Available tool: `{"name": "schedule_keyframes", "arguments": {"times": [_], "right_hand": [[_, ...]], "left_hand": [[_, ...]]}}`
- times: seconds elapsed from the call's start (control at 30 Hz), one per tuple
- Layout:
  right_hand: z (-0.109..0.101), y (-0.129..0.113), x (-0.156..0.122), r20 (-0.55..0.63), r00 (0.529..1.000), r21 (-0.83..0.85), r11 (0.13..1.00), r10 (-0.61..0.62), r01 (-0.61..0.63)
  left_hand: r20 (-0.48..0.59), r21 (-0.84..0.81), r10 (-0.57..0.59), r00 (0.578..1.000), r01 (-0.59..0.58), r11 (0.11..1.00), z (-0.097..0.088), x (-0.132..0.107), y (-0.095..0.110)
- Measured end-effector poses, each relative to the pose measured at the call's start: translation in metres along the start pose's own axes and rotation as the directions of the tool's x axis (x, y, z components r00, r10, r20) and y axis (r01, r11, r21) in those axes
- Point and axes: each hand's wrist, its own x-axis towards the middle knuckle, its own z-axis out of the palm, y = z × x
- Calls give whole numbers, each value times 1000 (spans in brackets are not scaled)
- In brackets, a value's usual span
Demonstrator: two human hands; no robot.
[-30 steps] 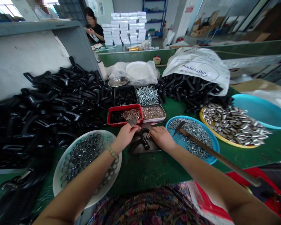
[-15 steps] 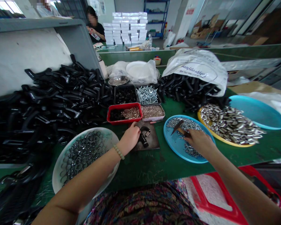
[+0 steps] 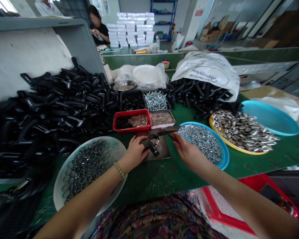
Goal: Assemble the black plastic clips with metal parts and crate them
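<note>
My left hand (image 3: 136, 152) grips a black plastic handle piece (image 3: 151, 146), which has a small metal part at its end and rests on a dark metal plate (image 3: 161, 151). My right hand (image 3: 186, 150) is shut on a hammer (image 3: 168, 131), whose slim dark head points left above the handle piece. The hammer's shaft is hidden behind my hand and forearm. Just under my right hand lies a blue plate (image 3: 223, 149) heaped with steel nuts. Beside my left hand is a white bowl (image 3: 114, 144) of metal rings.
A red tray (image 3: 132, 112) and neighbouring trays of screws stand beyond the metal plate. Large heaps of black handles (image 3: 59, 113) rise at left and back. To the right are a yellow plate (image 3: 239, 131) of metal sleeves and a teal plate (image 3: 271, 118). A co-worker (image 3: 97, 30) sits far back.
My right hand has come back from the blue plate, bringing the hammer over the handle piece. The handle piece has tilted slightly under my left hand.
</note>
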Motion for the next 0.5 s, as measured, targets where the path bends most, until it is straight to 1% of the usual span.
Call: {"name": "schedule_keyframes", "arguments": {"times": [0.1,0.2,0.23,0.3,0.33,0.37,0.4,0.43,0.47,0.5], "right_hand": [[0,-6,7,51,999,-31,1000,1,1],[5,-19,10,28,996,18,997,-82,81],[7,-23,11,48,995,9,996,-92,92],[11,-27,12,128,989,-52,995,-76,83],[12,-26,12,161,985,-84,994,-62,76],[11,-22,11,165,985,-106,992,-50,68],[10,-15,9,132,990,-119,991,-40,56],[7,-5,6,73,997,-136,990,-27,36],[4,7,1,-2,1000,-175,985,4,-4],[2,22,-5,-77,996,-240,968,52,-69]], "left_hand": [[5,-18,-10,1000,10,1000,2,-1,-2],[-31,-65,-67,997,65,996,4,1,-3],[-53,-89,-104,993,99,991,4,2,-4],[-96,-141,-181,979,167,976,3,3,-4],[-106,-155,-198,974,180,971,3,3,-3],[-105,-148,-191,976,175,973,3,2,-2],[-92,-117,-168,982,156,981,2,0,-1],[-66,-67,-136,988,132,989,3,-2,0],[-25,-12,-105,994,104,994,3,-4,3],[25,38,-79,997,78,996,2,-6,5]]}}
